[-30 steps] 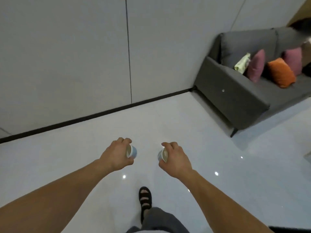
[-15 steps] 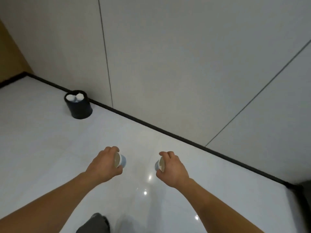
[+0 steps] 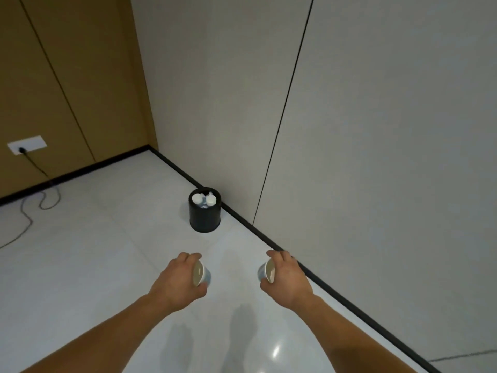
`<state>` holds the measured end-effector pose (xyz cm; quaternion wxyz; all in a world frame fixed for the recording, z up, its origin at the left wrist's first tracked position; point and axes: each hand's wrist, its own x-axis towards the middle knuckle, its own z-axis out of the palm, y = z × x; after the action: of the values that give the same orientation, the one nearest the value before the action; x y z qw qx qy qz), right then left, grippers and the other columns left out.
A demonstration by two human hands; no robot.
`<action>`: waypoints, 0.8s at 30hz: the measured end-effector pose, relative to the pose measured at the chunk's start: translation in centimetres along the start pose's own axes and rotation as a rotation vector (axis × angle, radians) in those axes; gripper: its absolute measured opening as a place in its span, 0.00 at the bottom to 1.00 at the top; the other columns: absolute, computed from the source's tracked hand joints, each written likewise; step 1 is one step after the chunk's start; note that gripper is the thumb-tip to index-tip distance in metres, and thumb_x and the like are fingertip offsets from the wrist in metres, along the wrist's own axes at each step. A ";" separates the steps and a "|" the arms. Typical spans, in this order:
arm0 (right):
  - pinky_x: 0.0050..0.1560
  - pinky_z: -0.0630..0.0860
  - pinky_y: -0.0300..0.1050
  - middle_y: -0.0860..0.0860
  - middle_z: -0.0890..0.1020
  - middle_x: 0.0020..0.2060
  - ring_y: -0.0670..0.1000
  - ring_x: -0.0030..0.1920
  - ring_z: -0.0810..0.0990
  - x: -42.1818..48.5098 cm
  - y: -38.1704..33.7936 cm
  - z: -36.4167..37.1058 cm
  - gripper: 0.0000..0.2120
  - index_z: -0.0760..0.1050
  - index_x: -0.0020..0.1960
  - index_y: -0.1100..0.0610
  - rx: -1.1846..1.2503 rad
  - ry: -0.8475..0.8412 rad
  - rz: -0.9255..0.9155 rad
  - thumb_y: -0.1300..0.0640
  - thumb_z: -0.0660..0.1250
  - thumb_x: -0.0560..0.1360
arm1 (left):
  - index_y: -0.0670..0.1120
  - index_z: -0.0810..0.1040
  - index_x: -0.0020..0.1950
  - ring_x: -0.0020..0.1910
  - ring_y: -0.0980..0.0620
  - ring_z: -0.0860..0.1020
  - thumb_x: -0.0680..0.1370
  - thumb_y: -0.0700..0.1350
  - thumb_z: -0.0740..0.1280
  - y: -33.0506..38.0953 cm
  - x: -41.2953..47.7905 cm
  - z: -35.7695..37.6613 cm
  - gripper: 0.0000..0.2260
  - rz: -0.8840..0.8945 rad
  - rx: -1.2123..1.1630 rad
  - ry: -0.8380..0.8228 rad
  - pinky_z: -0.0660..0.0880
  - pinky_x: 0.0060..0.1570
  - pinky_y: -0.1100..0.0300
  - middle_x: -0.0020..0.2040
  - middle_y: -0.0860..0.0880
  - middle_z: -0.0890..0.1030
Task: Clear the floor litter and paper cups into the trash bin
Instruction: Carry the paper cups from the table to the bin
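The left hand (image 3: pixel 178 282) is curled round a small paper cup with a pale blue outside and a beige inside (image 3: pixel 202 273), fingers over the top and thumb beneath, so the left cup lies on its side with its base pointing inward. The right hand (image 3: pixel 289 278) grips a second small pale blue paper cup (image 3: pixel 266 271) the same way, thumb below and fingers above, its base turned toward the other cup. Both hands are held out in front of the body above the glossy white tiled floor (image 3: pixel 94 251), apart from each other, the right one above the black skirting strip (image 3: pixel 317 281) at the foot of the grey panelled wall (image 3: pixel 376 130). Ahead of the hands and well apart from them, a round black trash bin (image 3: pixel 205 219) stands on the floor just beside that skirting, near the room's corner. White crumpled litter and cup shapes (image 3: pixel 203 199) show in its open top, though what each piece is cannot be told. On the left, a brown wood-panelled wall (image 3: pixel 67 76) bears a white socket plate (image 3: pixel 27 144), from which a thin black cable (image 3: pixel 27 219) runs down and loops across the floor.
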<state>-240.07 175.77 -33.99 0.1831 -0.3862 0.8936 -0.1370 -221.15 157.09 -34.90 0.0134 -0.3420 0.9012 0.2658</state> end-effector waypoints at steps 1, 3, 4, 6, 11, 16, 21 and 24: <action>0.64 0.71 0.45 0.49 0.66 0.68 0.53 0.66 0.68 1.8 -0.7 -0.1 0.34 0.60 0.74 0.50 0.024 0.004 0.010 0.47 0.68 0.73 | 0.51 0.62 0.74 0.62 0.50 0.71 0.70 0.57 0.70 -0.8 1.4 -0.8 0.35 -0.011 0.002 -0.003 0.72 0.59 0.58 0.67 0.51 0.68; 0.63 0.71 0.44 0.49 0.66 0.68 0.52 0.65 0.69 5.3 -1.7 -0.5 0.33 0.60 0.74 0.49 0.036 0.008 0.006 0.46 0.68 0.72 | 0.51 0.61 0.74 0.62 0.50 0.71 0.70 0.57 0.69 -1.9 4.5 -1.9 0.35 -0.019 0.004 -0.014 0.72 0.59 0.58 0.67 0.51 0.67; 0.62 0.71 0.43 0.48 0.66 0.68 0.52 0.65 0.69 7.3 -2.0 -0.7 0.33 0.60 0.74 0.49 0.032 0.014 -0.002 0.46 0.68 0.72 | 0.51 0.61 0.74 0.63 0.50 0.70 0.70 0.57 0.69 -2.3 6.3 -2.4 0.35 -0.019 0.005 -0.016 0.72 0.59 0.58 0.67 0.51 0.67; 0.62 0.71 0.43 0.49 0.66 0.67 0.52 0.65 0.69 11.5 -2.7 -1.0 0.33 0.60 0.74 0.49 0.032 0.017 -0.020 0.46 0.68 0.73 | 0.51 0.61 0.75 0.63 0.50 0.70 0.70 0.57 0.69 -2.7 10.2 -3.2 0.35 -0.014 0.004 -0.013 0.71 0.60 0.58 0.67 0.51 0.67; 0.66 0.69 0.44 0.50 0.66 0.69 0.53 0.67 0.68 24.0 -4.9 -1.4 0.33 0.59 0.75 0.50 0.037 -0.002 -0.106 0.46 0.68 0.74 | 0.51 0.60 0.75 0.63 0.50 0.69 0.71 0.57 0.69 -3.4 21.5 -6.0 0.35 -0.017 0.016 0.030 0.71 0.60 0.59 0.67 0.51 0.67; 0.64 0.70 0.44 0.50 0.67 0.68 0.52 0.65 0.68 35.8 -7.4 -3.2 0.34 0.59 0.75 0.50 0.030 -0.037 -0.187 0.46 0.68 0.74 | 0.51 0.60 0.75 0.62 0.50 0.69 0.71 0.57 0.69 -5.1 31.3 -10.1 0.35 -0.080 0.067 0.043 0.72 0.60 0.58 0.68 0.51 0.67; 0.64 0.68 0.43 0.50 0.67 0.68 0.53 0.65 0.68 44.9 -8.3 -4.2 0.34 0.59 0.75 0.50 0.032 -0.080 -0.192 0.46 0.68 0.73 | 0.51 0.60 0.75 0.62 0.50 0.70 0.71 0.57 0.69 -6.5 40.0 -12.0 0.35 -0.104 0.042 0.025 0.72 0.59 0.59 0.67 0.50 0.67; 0.64 0.69 0.42 0.49 0.67 0.68 0.52 0.64 0.69 49.3 -8.7 -3.8 0.35 0.58 0.75 0.50 0.036 -0.095 -0.172 0.45 0.69 0.73 | 0.51 0.60 0.75 0.62 0.50 0.69 0.71 0.57 0.69 -8.0 45.2 -12.4 0.35 -0.094 0.032 -0.028 0.71 0.59 0.59 0.67 0.51 0.67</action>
<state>-267.47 133.85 -38.11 0.2198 -0.4643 0.8448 -0.1496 -248.79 118.48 -37.35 0.0438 -0.3799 0.8880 0.2552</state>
